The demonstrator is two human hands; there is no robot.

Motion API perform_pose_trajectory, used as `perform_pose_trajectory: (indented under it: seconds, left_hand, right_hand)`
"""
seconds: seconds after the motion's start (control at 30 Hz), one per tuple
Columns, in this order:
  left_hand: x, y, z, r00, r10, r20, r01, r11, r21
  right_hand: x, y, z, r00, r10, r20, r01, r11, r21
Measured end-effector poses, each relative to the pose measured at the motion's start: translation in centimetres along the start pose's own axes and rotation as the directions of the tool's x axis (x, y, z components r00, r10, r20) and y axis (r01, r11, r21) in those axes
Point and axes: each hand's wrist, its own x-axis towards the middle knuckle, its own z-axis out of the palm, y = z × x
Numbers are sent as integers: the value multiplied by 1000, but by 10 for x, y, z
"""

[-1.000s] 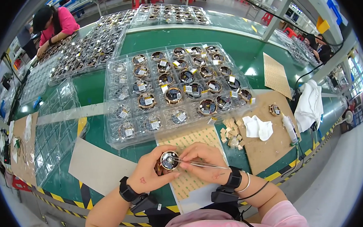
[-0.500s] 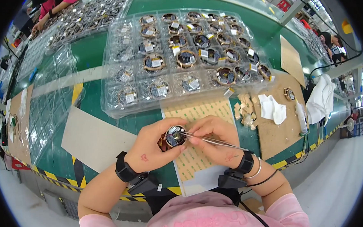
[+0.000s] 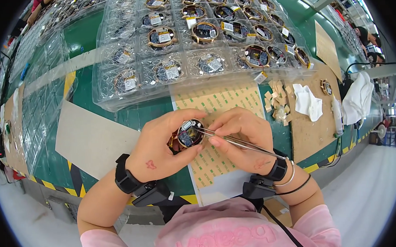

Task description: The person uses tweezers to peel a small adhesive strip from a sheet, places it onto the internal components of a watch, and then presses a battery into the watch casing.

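My left hand point(image 3: 156, 146) is closed round a round watch case point(image 3: 190, 133), its open side with a dark circuit board and small parts facing up. In my right hand point(image 3: 243, 136) is a pair of metal tweezers point(image 3: 239, 143), pinched between thumb and fingers. Their tips reach inside the case, at the board near its right side; whether they grip anything there is too small to tell. Beneath both hands lies a tan sheet of adhesive pieces point(image 3: 211, 167) with green print, on top of a white sheet.
Beyond my hands, a clear plastic tray point(image 3: 156, 92) holds many similar watch cases. A grey card point(image 3: 95, 135) lies left. To the right, tan paper scraps point(image 3: 275, 99), a white cloth point(image 3: 307, 102) and another watch case point(image 3: 326, 87) lie about a brown board point(image 3: 313, 140). A co-worker's hand point(image 3: 33, 16) shows far left.
The view has shifted, so the tray sits higher in the picture. Both hands keep their hold; the tweezer tips stay inside the watch case.
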Motion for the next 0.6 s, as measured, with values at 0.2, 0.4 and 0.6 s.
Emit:
perform_pose_trajectory:
  seconds: [0.2, 0.4, 0.6]
  left_hand:
    - [0, -1, -1, 1000, 18, 11, -18, 1000, 10]
    - [0, -1, -2, 999, 5, 34, -4, 1000, -30]
    - [0, -1, -3, 1000, 6, 20, -6, 1000, -21]
  right_hand:
    - [-1, 0, 0, 990, 138, 40, -143, 977, 160]
    - [-2, 5, 1, 969, 237, 72, -245, 878, 412]
    - [-1, 2, -3, 986, 158, 59, -168, 950, 262]
